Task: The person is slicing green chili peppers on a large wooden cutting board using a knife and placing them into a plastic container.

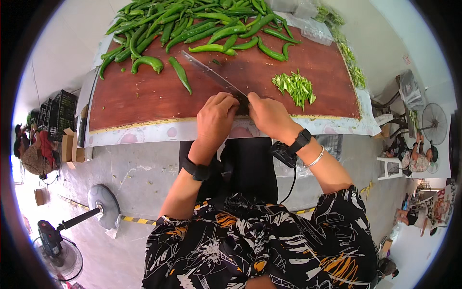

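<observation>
My right hand (270, 114) grips a knife (211, 72) near the front edge of the red-brown board (144, 103). Its long blade slants away to the far left. Close beside the blade, my left hand (216, 117) is closed with curled fingers; whatever they press on is hidden. A single green chili pepper (181, 76) lies beyond my left hand. To the right sits a small heap of sliced green pepper (296, 88). Many whole green chili peppers (192, 32) are piled along the far side of the board.
Clear plastic boxes (315, 32) stand at the far right corner, with more greens (353, 62) along the right edge. A fan (57, 257) is at lower left, black crates (60, 113) at left. Other people (418, 159) sit off to the right, and another person (38, 154) is at left.
</observation>
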`<move>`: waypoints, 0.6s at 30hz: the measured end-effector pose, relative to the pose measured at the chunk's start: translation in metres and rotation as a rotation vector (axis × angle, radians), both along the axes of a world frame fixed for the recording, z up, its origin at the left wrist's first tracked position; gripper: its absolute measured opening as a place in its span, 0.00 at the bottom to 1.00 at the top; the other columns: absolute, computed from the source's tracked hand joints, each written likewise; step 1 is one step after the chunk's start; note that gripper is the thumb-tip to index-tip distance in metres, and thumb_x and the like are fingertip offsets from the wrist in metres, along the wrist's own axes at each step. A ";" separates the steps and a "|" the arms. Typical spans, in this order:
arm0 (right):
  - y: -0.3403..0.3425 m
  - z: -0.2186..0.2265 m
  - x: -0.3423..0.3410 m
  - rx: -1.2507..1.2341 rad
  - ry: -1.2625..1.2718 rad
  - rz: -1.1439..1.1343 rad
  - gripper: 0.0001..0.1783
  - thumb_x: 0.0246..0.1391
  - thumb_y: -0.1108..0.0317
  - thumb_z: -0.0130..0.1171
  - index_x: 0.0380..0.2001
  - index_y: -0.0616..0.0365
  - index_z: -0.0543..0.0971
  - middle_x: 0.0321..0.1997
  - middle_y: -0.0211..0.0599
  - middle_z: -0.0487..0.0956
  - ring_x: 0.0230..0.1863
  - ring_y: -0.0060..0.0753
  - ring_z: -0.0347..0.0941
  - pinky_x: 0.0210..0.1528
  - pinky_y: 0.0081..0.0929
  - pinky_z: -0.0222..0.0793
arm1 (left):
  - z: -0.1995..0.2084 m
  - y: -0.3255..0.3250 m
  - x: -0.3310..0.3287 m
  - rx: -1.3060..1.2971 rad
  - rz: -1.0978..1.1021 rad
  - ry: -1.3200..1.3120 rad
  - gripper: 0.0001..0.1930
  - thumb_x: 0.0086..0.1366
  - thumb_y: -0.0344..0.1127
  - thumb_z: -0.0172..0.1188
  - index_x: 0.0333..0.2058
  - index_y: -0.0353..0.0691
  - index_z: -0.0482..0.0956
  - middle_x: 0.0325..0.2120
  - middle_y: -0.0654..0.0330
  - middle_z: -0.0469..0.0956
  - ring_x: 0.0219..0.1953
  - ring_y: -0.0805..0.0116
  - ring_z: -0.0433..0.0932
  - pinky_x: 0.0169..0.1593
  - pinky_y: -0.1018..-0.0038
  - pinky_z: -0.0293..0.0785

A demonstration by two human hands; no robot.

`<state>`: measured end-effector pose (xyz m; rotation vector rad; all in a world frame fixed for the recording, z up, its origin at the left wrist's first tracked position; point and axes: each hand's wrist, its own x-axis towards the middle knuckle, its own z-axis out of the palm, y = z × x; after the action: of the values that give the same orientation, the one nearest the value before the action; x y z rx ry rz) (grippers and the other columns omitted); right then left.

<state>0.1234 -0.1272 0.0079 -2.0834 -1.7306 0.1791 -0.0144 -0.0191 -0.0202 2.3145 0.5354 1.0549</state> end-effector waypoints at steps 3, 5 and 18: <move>-0.013 0.007 0.003 -0.008 -0.014 -0.021 0.08 0.56 0.70 0.52 0.34 0.60 0.64 0.21 0.55 0.73 0.28 0.64 0.71 0.29 0.55 0.62 | -0.002 -0.002 -0.001 -0.015 -0.017 -0.008 0.05 0.52 0.27 0.64 0.29 0.40 0.80 0.33 0.63 0.79 0.35 0.58 0.78 0.39 0.68 0.74; -0.018 0.018 -0.002 -0.056 0.013 -0.017 0.09 0.56 0.70 0.52 0.35 0.61 0.64 0.21 0.55 0.73 0.28 0.64 0.71 0.28 0.55 0.62 | -0.004 -0.001 0.001 0.007 -0.002 -0.034 0.05 0.51 0.27 0.64 0.29 0.40 0.80 0.33 0.63 0.79 0.35 0.59 0.77 0.39 0.68 0.74; -0.024 0.017 -0.007 -0.165 0.025 0.028 0.08 0.57 0.72 0.50 0.36 0.62 0.64 0.21 0.56 0.73 0.28 0.65 0.70 0.29 0.55 0.63 | 0.002 0.018 -0.009 0.026 0.055 0.023 0.03 0.51 0.27 0.63 0.27 0.42 0.79 0.29 0.64 0.76 0.36 0.61 0.76 0.37 0.66 0.75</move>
<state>0.1163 -0.1512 0.0245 -2.1626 -1.7845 0.3670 -0.0231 -0.0015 -0.0187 2.3494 0.6008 1.0681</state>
